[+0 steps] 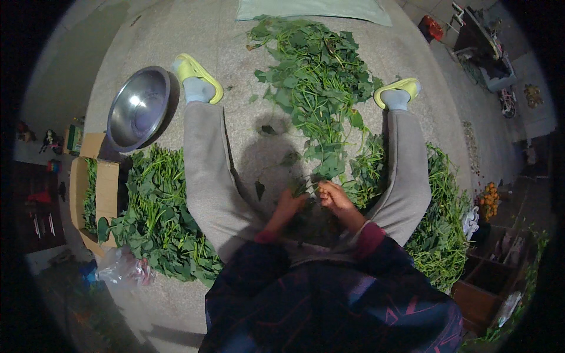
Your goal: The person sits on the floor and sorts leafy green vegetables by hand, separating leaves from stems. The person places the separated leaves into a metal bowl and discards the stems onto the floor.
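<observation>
Between my legs, my left hand (290, 206) is blurred and has leafy green stems (303, 189) at its fingers. Close beside it on the right, my right hand (336, 198) pinches a thin stem between thumb and fingers. A long heap of leafy green vines (322, 88) stretches over the floor from my hands to beyond my feet. A smaller bunch of the greens (371, 165) lies against the inside of my right leg. Single loose leaves (260, 189) rest on the floor left of my hands. Shadow hides what lies just under my hands.
A pile of greens (163, 220) lies outside my left leg, another (441, 220) outside my right. At the left stand a steel basin (139, 108), a cardboard box (107, 185) with greens inside and a clear plastic bag (121, 267). A brown compartmented container (476, 295) stands lower right.
</observation>
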Motion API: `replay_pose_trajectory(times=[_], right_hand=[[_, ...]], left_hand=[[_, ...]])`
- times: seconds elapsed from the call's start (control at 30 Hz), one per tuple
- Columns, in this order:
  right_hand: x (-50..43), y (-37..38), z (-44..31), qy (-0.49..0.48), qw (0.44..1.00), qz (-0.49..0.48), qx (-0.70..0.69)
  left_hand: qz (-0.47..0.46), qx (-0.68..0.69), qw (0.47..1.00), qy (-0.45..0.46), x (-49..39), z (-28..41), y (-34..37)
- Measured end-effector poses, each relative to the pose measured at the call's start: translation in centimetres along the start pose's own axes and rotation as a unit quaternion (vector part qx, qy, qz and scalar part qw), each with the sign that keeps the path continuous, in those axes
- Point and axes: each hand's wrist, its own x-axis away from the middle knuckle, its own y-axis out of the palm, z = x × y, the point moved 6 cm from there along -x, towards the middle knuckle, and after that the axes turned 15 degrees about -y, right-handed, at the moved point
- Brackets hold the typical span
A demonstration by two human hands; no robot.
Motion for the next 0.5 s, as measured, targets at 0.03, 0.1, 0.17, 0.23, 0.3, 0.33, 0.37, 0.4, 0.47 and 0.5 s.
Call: replay_pose_trajectory(times=[0.03, 0.1, 0.17, 0.23, 0.3, 0.33, 0.37, 0.4, 0.47, 0.5], right_hand=[[0.0, -0.5, -0.4, 0.011, 1.000, 0.018, -0.005], [0.2, -1.3, -2.0, -0.017, 0.994, -0.009, 0.104], [0.5, -1.8, -3.3, -0.039, 0.970, -0.038, 0.236], [0.8, -2.0, -4.1, -0.060, 0.948, -0.078, 0.302], [1.1, -2.0, -4.2, -0.062, 0.928, -0.112, 0.349], [1.2, -1.6, -4.8, -0.137, 0.870, -0.145, 0.451], [1.3, -1.2, -4.8, -0.183, 0.804, -0.170, 0.540], [1.3, -0.9, -4.8, -0.223, 0.727, -0.184, 0.622], [0.8, -1.3, -3.5, -0.187, 0.662, -0.166, 0.707], [0.4, -1.7, -2.9, -0.160, 0.625, -0.152, 0.748]], left_hand=[[0.003, -0.026, 1.000, -0.015, 0.0, -0.2, -0.1], [-0.010, -0.081, 0.995, -0.055, 0.0, -0.3, -0.3], [-0.018, -0.049, 0.998, -0.027, 0.6, 0.5, -0.1], [-0.012, -0.037, 0.999, -0.017, 1.3, 1.2, 0.0], [0.008, -0.048, 0.998, -0.037, 1.7, 1.4, -0.3], [0.007, -0.062, 0.998, -0.028, 1.9, 1.6, -0.4], [0.009, -0.075, 0.997, -0.025, 1.9, 1.6, -0.5], [0.008, -0.082, 0.997, -0.008, 1.8, 1.6, -0.5], [0.029, -0.137, 0.990, 0.001, 1.2, 0.9, -0.6], [0.038, -0.161, 0.986, 0.013, 0.8, 0.5, -0.5]])
